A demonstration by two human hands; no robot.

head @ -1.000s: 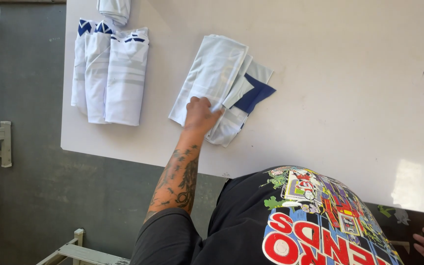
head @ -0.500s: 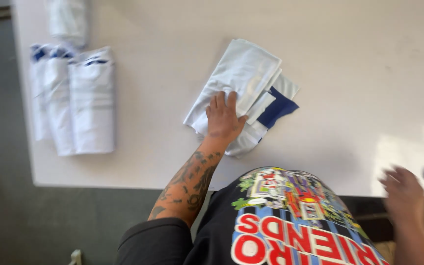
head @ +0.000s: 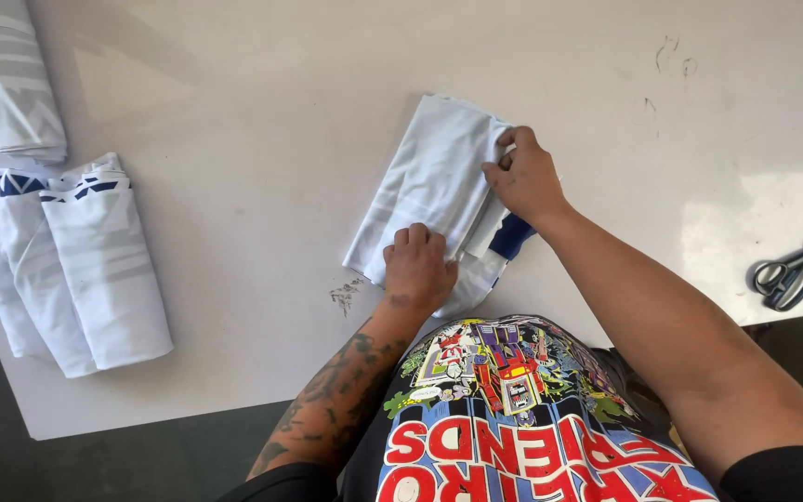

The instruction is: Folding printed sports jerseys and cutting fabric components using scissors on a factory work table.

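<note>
Cloth, white with a blue patch, lies folded (head: pixel 434 181) on the white table (head: pixel 262 112), directly under both hands. The left hand (head: pixel 417 271) presses flat on the near corner of that folded cloth, fingers curled down, gripping nothing. The right hand (head: pixel 524 175) pinches the cloth's far right edge between thumb and fingers. Well to the left of the left hand lie three folded white-and-blue pieces (head: pixel 72 265) side by side, with another folded piece (head: pixel 11 79) beyond them. Far right of the right hand, scissors (head: pixel 792 271) rest near the table edge.
</note>
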